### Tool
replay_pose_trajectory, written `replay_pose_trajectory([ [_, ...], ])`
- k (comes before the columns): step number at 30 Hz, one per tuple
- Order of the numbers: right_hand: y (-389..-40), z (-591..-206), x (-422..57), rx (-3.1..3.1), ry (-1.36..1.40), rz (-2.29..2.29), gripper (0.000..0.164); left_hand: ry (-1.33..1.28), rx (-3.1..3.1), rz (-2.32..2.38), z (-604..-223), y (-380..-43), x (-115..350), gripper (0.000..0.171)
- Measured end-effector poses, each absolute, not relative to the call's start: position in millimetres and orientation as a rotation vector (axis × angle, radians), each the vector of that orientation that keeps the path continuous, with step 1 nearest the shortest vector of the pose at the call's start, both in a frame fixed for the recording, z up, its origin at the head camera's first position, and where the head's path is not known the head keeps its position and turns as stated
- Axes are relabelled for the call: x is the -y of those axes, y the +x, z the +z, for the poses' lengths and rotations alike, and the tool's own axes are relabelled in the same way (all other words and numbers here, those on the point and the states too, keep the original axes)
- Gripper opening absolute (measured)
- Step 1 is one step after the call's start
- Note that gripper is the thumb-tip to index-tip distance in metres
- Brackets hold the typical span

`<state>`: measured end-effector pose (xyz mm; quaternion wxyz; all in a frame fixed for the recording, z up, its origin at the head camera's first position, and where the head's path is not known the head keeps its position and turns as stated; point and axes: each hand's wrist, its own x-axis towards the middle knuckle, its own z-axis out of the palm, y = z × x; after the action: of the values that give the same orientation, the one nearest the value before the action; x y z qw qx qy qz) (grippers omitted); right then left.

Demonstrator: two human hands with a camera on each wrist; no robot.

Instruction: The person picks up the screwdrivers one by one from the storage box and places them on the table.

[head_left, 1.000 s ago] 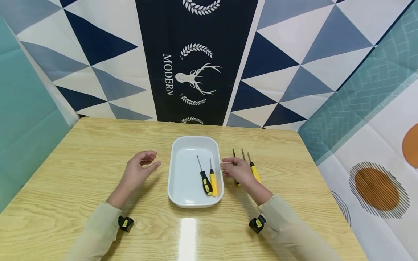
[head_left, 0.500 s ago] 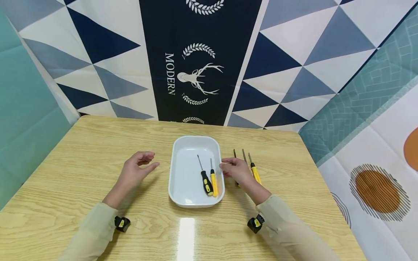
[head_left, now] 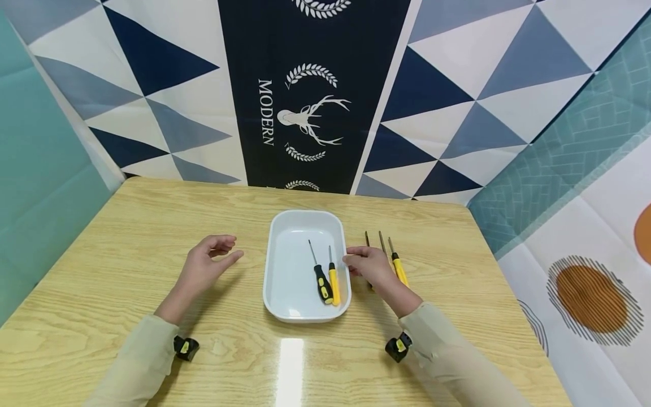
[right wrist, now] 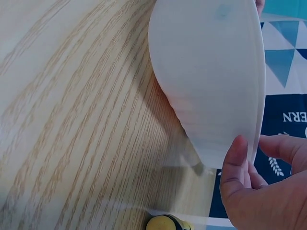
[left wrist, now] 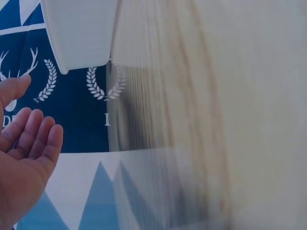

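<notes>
A white rectangular tray [head_left: 290, 271] sits mid-table. Inside lie a black-and-yellow screwdriver [head_left: 324, 287] and a slimmer yellow screwdriver [head_left: 334, 287], side by side toward the right wall. My right hand [head_left: 373, 265] holds the tray's right rim; in the right wrist view its thumb meets the rim while fingertips lie against the outer wall. To the left of the tray, my left hand [head_left: 200, 268] stands apart from it with fingers loosely curved and nothing in them. Three more screwdrivers lie beyond my right hand: one has a yellow handle [head_left: 400, 272]; the other two are partly hidden.
All of this is on a wood-grain table [head_left: 224, 362]. A patterned backdrop [head_left: 305, 102] hangs behind its far edge, with more cloth [head_left: 585, 282] at the right. A black-and-yellow handle end [right wrist: 164, 223] shows below the tray in the right wrist view.
My left hand has drawn slightly farther left, away from the tray. My right hand stays at the right rim, and the screwdrivers keep their places.
</notes>
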<state>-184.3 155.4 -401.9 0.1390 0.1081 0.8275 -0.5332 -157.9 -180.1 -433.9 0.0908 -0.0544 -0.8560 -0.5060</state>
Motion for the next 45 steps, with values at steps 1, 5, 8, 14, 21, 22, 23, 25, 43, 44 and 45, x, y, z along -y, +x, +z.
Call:
replay_pose_trajectory([
  [1, -184.3, -401.2, -155.2, -2.389, 0.312, -1.542, 0.034, -0.159, 2.544, -1.505, -434.0, -158.0, 180.6, 0.044],
  [5, -185.0, -399.2, -154.7, -2.392, 0.3, -1.535, 0.035, -0.165, 2.537, -1.515, -433.3, -158.2, 180.9, 0.044],
  [8, -185.7, -398.9, -154.6, -2.395, 0.303, -1.527, 0.035, -0.174, 2.54, -1.525, -431.6, -158.4, 179.6, 0.044],
  [14, -186.6, -398.1, -153.3, -2.393, 0.315, -1.525, 0.034, -0.18, 2.558, -1.522, -425.0, -157.9, 174.9, 0.044],
  [21, -186.7, -398.9, -153.4, -2.393, 0.318, -1.522, 0.034, -0.184, 2.557, -1.511, -419.2, -158.2, 170.1, 0.037],
  [22, -186.5, -399.2, -153.5, -2.392, 0.319, -1.522, 0.034, -0.183, 2.558, -1.503, -418.8, -158.4, 169.4, 0.037],
  [23, -186.2, -399.5, -153.6, -2.393, 0.319, -1.52, 0.034, -0.187, 2.552, -1.503, -418.4, -158.8, 168.7, 0.036],
  [25, -185.5, -399.9, -153.9, -2.396, 0.316, -1.519, 0.034, -0.193, 2.541, -1.505, -417.2, -159.1, 167.1, 0.035],
  [43, -185.6, -401.4, -153.1, -2.4, 0.339, -1.507, 0.032, -0.302, 2.491, -1.583, -397.4, -159.8, 144.8, 0.036],
  [44, -185.6, -401.5, -153.0, -2.399, 0.339, -1.509, 0.032, -0.309, 2.49, -1.588, -396.5, -159.6, 143.1, 0.036],
  [45, -185.7, -401.9, -152.9, -2.397, 0.338, -1.51, 0.032, -0.313, 2.49, -1.595, -395.6, -159.5, 141.3, 0.036],
])
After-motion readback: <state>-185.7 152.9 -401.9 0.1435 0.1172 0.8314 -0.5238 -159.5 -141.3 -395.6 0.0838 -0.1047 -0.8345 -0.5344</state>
